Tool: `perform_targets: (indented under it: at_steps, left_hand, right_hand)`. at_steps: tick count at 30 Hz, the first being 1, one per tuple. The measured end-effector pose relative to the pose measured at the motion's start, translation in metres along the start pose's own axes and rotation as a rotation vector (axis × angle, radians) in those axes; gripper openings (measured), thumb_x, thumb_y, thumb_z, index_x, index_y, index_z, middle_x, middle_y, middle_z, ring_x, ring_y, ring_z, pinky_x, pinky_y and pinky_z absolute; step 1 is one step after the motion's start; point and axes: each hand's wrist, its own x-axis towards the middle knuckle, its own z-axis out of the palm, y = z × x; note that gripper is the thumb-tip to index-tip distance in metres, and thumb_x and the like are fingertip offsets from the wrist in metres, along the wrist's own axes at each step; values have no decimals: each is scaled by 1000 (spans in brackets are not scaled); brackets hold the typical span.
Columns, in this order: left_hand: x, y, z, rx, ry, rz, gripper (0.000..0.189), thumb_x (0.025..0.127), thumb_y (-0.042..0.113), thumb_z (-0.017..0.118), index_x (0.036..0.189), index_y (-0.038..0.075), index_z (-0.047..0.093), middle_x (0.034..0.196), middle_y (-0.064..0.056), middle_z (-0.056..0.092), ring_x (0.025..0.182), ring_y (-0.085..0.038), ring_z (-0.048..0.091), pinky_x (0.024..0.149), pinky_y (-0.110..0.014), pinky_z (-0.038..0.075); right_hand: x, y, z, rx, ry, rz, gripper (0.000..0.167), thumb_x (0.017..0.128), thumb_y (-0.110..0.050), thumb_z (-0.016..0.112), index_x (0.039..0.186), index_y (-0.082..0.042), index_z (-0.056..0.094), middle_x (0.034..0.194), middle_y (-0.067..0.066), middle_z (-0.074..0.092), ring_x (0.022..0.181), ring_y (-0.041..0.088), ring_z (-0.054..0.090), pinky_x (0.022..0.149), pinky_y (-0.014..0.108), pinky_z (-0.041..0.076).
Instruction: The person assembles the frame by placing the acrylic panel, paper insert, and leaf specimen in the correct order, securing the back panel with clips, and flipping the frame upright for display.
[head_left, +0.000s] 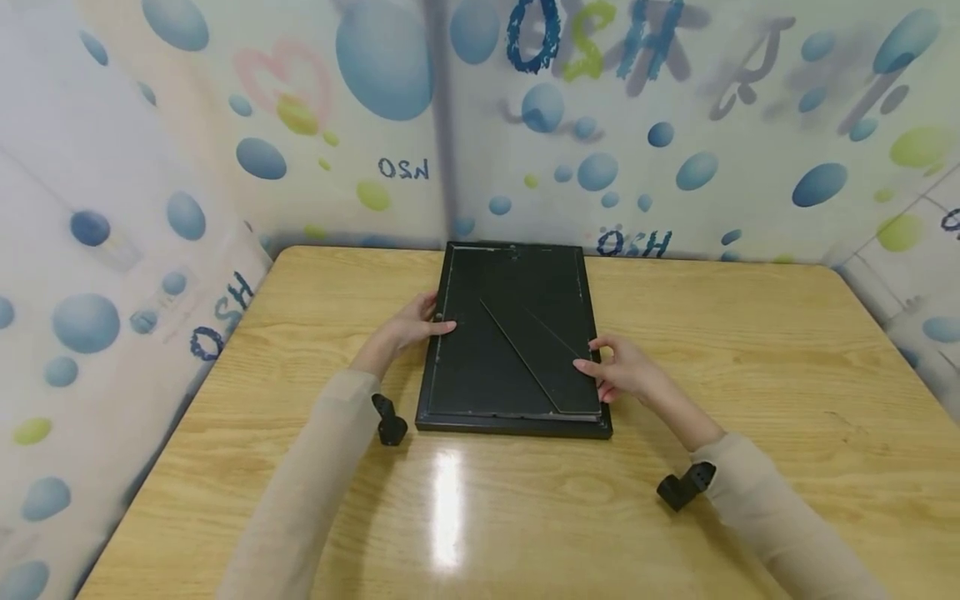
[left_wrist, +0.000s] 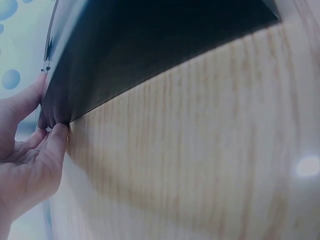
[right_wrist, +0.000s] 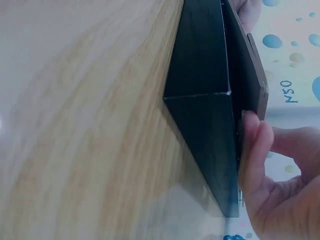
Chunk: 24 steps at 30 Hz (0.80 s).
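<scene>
A black picture frame [head_left: 513,426] lies on the table, its back facing up. Its black backing board [head_left: 502,283] carries a stand flap [head_left: 551,354] set diagonally. The left hand [head_left: 411,325] holds the left side of the frame, thumb on top and other fingers against the side, as the left wrist view also shows. At the right edge, the right hand [head_left: 622,368] pinches the backing board between thumb and fingers. In the right wrist view the board [right_wrist: 257,82] stands slightly raised from the frame [right_wrist: 200,55], with fingertips in the gap.
The wooden table [head_left: 750,350] extends on both sides of the frame and in front of it. Behind it hangs a patterned curtain [head_left: 495,125] with blue bubbles. Small black cameras [head_left: 392,427] are strapped at both wrists over beige sleeves [head_left: 307,492].
</scene>
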Motion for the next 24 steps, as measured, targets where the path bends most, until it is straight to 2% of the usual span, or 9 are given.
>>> perform_targets:
  at_steps: [6,14,20,24]
  left_hand:
    - [0,1,-1,-6,6,-1,83,88,16,61,148,14,3,155,-8,3,144,-22,4,118,-39,12]
    - [-2,2,-1,16,11,-17,82,88,16,60,148,12,4,155,-10,4,143,-23,6,117,-40,14]
    - [-2,3,-2,16,8,-24,83,88,18,60,148,14,4,155,-9,4,143,-23,5,117,-41,14]
    - [-2,3,-1,27,8,-40,84,88,19,61,148,15,3,155,-9,4,143,-23,5,117,-41,13]
  right_hand:
    - [-2,-5,2,-44,12,3,62,92,-27,54,137,4,24,56,0,51,43,7,51,46,22,50]
    - [-2,-3,4,22,16,-10,59,93,-26,52,135,4,23,55,-2,49,43,5,48,45,19,47]
    - [-2,-2,1,150,4,-5,59,93,-22,52,135,5,21,59,-5,50,44,3,48,48,17,48]
    - [0,-2,1,139,15,9,60,92,-23,54,135,5,23,64,-3,54,43,4,50,49,18,51]
